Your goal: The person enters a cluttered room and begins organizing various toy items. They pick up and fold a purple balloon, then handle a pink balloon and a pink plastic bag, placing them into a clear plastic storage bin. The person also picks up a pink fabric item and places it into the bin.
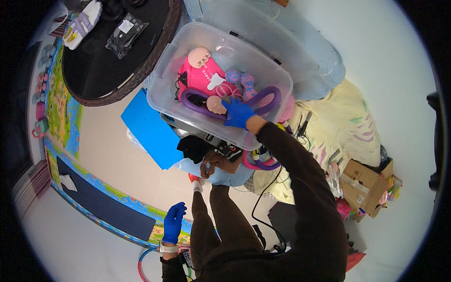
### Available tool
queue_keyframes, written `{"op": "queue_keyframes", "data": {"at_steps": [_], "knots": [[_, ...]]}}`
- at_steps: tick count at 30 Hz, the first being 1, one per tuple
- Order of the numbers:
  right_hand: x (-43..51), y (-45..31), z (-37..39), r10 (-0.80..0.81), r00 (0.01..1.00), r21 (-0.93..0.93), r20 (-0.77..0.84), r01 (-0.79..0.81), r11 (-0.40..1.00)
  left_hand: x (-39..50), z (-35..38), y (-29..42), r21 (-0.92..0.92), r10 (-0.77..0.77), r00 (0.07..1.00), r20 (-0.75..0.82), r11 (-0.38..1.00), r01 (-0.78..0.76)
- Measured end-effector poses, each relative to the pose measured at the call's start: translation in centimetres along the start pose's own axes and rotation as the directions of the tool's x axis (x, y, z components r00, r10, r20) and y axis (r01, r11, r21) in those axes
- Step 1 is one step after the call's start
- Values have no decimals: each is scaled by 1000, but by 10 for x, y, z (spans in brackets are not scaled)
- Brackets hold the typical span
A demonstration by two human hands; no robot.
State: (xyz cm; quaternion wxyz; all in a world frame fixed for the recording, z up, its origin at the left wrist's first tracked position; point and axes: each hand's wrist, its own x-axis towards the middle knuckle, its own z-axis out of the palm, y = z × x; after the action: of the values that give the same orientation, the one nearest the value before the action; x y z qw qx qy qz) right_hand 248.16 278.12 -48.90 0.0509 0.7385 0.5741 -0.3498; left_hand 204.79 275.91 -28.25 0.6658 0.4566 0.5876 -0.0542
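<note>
My right hand (239,113), in a blue glove, reaches into a clear plastic storage bin (162,83). Its fingers and thumb are at the right edge of a beige scalloped piece (215,105) and appear to pinch it. Under and beside the hand runs a purple foam-covered ring (269,100). A bright pink bag (197,75) with writing lies in the bin, a second beige scalloped piece (199,57) and a white flat piece (216,81) on top. Blue-and-pink dumbbell-shaped things (246,83) rest beside it. My left hand (173,222), also gloved, hangs empty by my leg, fingers loosely bent.
A round black table (116,75) holds a sandal (82,24) and a plastic-wrapped packet (126,35). Near the bin are a blue board (151,128), a black cloth (195,148) and a brown cloth bag (222,162). A black cable (255,208) and a cardboard box (363,183) lie right.
</note>
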Motion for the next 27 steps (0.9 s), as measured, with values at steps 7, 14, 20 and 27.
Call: {"op": "queue_keyframes", "data": {"at_steps": [7,14,20,27], "knots": [[56,6,53,232,965,-120,118,-218,968,-19,-13,-18,-101,-188,972,-143,979,175],[59,23,62,43,998,-130,-40,-48,990,-14,-14,-22,-95,-98,987,-124,992,86],[50,34,67,51,977,-183,-208,-90,979,-20,-20,-24,-77,-79,988,-136,995,69],[50,50,57,76,995,-93,71,-69,993,-32,-40,-47,-54,-47,982,-183,998,38]]}}
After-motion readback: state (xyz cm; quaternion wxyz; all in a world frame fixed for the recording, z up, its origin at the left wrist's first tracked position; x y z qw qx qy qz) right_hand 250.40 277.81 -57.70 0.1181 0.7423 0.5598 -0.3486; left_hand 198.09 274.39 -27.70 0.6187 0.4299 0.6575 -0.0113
